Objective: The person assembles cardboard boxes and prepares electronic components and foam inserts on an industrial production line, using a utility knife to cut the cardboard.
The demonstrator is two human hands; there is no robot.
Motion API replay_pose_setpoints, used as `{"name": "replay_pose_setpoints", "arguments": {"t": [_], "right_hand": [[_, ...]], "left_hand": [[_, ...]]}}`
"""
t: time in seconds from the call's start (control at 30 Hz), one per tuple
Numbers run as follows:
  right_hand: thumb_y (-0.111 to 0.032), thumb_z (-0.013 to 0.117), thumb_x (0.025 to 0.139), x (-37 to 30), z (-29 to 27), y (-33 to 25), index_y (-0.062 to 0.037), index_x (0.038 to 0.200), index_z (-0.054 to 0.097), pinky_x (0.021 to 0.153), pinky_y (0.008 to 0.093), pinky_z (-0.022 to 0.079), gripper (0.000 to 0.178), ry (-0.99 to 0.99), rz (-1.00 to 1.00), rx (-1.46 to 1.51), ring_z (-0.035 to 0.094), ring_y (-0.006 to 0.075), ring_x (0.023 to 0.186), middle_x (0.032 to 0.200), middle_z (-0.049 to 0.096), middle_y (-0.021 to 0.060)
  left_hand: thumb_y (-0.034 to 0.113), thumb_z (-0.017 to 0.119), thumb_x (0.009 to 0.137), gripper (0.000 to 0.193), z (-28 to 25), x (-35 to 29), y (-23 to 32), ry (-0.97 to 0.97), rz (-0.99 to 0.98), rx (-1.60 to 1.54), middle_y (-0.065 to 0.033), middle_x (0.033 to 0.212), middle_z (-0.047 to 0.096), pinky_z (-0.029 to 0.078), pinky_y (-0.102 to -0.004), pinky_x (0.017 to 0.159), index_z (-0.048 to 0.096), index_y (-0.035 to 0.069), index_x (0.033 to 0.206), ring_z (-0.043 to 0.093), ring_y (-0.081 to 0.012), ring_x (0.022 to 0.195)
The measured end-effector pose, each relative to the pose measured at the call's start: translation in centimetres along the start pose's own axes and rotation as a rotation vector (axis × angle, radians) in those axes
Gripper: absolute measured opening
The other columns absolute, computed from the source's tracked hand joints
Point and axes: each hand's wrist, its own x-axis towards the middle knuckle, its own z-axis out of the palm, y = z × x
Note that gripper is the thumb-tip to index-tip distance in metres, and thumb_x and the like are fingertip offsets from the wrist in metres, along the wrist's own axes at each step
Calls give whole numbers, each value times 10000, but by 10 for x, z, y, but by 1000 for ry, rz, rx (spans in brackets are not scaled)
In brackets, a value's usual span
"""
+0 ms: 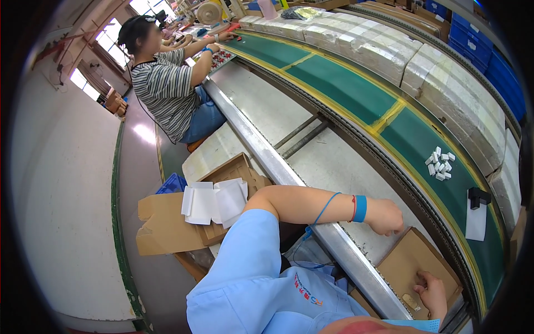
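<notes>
We see the left hand point(385, 217) fisted at the cardboard box's point(400, 267) twelve o'clock rim, right hand's point(431, 292) fingers curled inside, grasp unclear; a nudge could tip it off the worktop point(334, 161).

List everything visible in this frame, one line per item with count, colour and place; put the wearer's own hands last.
conveyor belt: one, green with yellow lines, curving across the upper right
small blocks: a cluster, white, on the belt at right
wrapped bundles: a row, whitish, along the belt's far side
crates: several, blue, upper right
cardboard box: one, brown, open, lower right
cardboard carton: one, brown, left of the worktable
paper sheets: a few, white, on the carton
co-worker: one, striped shirt, seated upper left
left hand: closed, resting at the worktable's edge, blue wristband
right hand: inside the cardboard box; contents of its grip unclear
</notes>
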Motion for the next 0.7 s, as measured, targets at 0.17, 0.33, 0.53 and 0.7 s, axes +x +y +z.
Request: {"name": "replay_pose_setpoints", "arguments": {"t": [0.17,0.33,0.53,0.7], "right_hand": [[-23,701,620,0,-1,-2,-9,1032,595,677,355,491,425,-10,14,0,632,279,736,836,636,172],[-28,700,623,1,-1,0,-9,1029,594,677,359,487,420,-19,31,13,633,284,745,824,639,168],[-36,703,623,1,-1,-2,-10,1027,595,683,355,490,419,-23,32,-12,635,284,752,824,642,169],[-25,703,617,1,1,2,-12,1027,595,672,353,491,424,-10,8,11,631,281,727,808,637,166]], "left_hand": [[166,620,767,227,1,1,-2,-16,-4,-4,-142,909,638,473,-420,750,635,49,961,604,-317,883],[178,615,772,229,0,1,-2,-42,-27,-14,-148,914,640,472,-424,754,635,49,960,603,-318,889],[182,617,770,244,1,1,-3,-45,-28,-12,-154,905,643,475,-422,754,633,46,973,604,-318,890],[190,625,764,266,2,1,-4,-83,-54,-6,-158,914,644,475,-424,757,629,45,987,605,-322,896]]}}
